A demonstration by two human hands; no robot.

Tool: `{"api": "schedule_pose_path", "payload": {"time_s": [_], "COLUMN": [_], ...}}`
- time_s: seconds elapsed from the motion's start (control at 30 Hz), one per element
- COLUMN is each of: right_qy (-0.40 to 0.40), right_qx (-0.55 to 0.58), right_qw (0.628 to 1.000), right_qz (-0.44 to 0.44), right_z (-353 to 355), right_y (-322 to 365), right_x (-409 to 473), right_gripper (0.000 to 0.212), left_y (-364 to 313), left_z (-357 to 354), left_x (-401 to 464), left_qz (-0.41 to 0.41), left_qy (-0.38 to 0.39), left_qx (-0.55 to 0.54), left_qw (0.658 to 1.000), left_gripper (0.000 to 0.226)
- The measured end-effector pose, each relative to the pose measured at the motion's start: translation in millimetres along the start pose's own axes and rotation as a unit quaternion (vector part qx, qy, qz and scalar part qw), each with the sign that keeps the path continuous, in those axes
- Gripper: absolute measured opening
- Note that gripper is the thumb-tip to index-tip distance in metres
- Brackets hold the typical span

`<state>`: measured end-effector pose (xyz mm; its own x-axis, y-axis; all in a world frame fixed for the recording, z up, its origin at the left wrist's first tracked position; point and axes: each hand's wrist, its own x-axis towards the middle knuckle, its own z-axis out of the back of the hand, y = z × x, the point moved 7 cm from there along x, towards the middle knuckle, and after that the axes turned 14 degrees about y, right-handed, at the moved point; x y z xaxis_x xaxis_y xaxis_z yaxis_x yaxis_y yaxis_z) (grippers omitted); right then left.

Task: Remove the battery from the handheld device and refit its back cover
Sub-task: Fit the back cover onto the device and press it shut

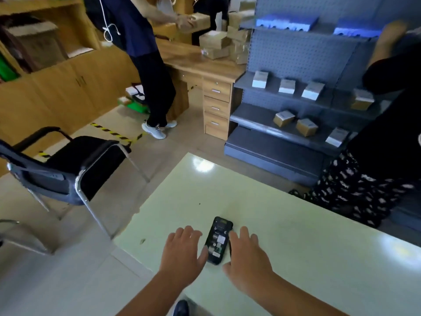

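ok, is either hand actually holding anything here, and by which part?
Nothing is held. The handheld device lies on the table between the open left hand and right hand, fingers spread along its long sides.

Nothing here is actually readable. The handheld device (218,241), low in the middle of the frame, has a few small white stickers on its open back, but the print on them is too tiny and blurred to make out. Same with the pale labels on the cardboard boxes (296,124) on the grey shelving at the right: no legible text, brand or number.
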<state>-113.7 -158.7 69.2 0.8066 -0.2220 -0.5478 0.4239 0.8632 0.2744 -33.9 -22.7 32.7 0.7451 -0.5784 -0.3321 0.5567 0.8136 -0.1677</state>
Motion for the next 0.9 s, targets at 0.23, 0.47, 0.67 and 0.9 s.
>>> {"api": "schedule_pose_path", "payload": {"time_s": [0.23, 0.47, 0.67, 0.9], "right_qy": [0.033, 0.052, 0.057, 0.049], "right_qx": [0.045, 0.067, 0.068, 0.057], "right_qw": [0.993, 0.977, 0.969, 0.967], "right_qz": [-0.107, -0.194, -0.23, -0.243], "right_z": [-7.8, -26.4, -27.8, -22.5], "right_y": [-12.1, -29.2, -34.5, -35.4], "right_x": [28.6, 37.5, 30.6, 22.2], "right_gripper": [0.045, 0.056, 0.051, 0.055], "left_y": [7.1, -18.5, -16.8, 3.0], "left_z": [-64.6, -116.1, -125.9, -121.5], "left_x": [83.4, 109.3, 111.1, 125.2], "left_qz": [0.04, 0.095, 0.122, 0.12], "left_qy": [0.131, 0.141, 0.1, 0.206], "left_qx": [-0.035, -0.061, -0.175, -0.32], "left_qw": [0.99, 0.983, 0.972, 0.917], "left_gripper": [0.062, 0.09, 0.087, 0.065]}}
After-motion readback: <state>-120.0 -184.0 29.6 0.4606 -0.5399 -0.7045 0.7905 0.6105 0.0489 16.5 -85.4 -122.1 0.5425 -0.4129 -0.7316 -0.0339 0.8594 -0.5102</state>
